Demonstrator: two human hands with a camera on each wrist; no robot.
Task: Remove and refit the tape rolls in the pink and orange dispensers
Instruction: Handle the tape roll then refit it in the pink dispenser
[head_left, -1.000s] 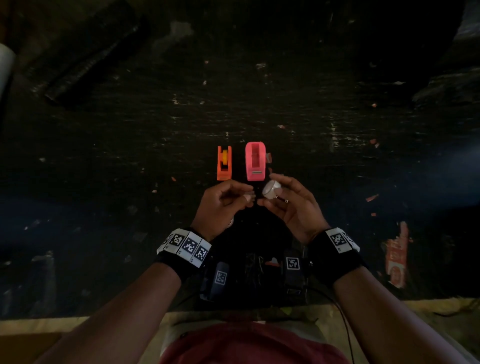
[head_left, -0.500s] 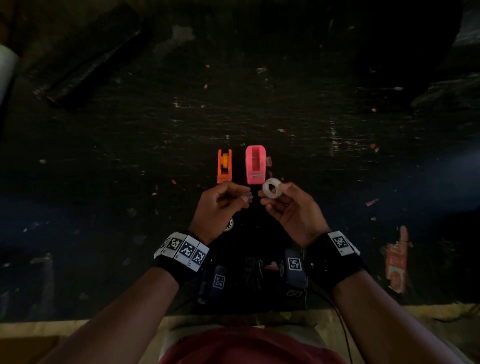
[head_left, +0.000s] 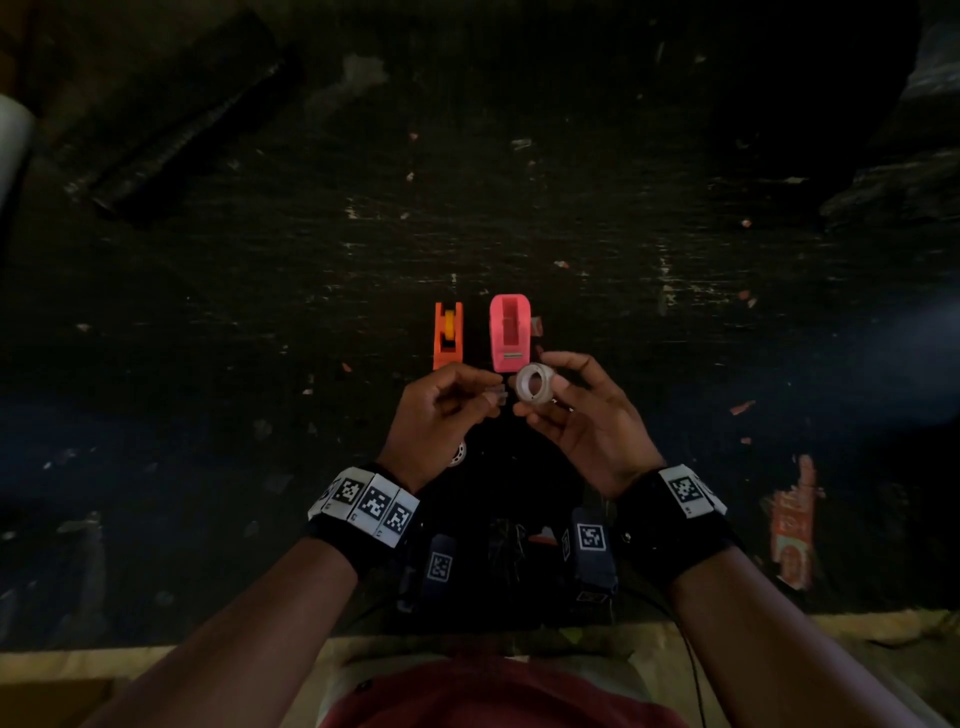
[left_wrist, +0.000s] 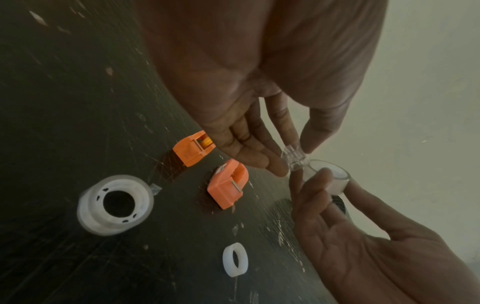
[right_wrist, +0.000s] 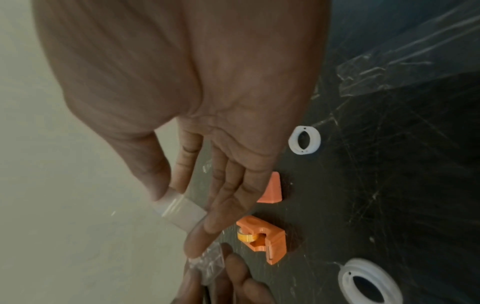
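Hands closer now: left hand (head_left: 441, 410) pinches clear hub (left_wrist: 295, 158), right hand (head_left: 587, 415) pinches tape roll (head_left: 535, 383). Align axes before pushing, probably; pink dispenser (head_left: 510, 332) waits on bench (head_left: 675, 338).

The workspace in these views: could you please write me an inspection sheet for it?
Surface: dark scratched table with pale flecks and scraps.
Job's things: pink dispenser stands with its bay empty; orange dispenser beside it holds a yellow roll; clear tape roll and clear spindle are in the hands, close together.
Clutter: a larger tape roll and a white ring lie on the table; clear plastic sheet at one edge.
Grippers: left hand pinches the spindle; right hand holds the tape roll by thumb and fingers.
Cables: thin black cable by the right forearm.
Surroundings: dim; pale wall behind in the wrist views.
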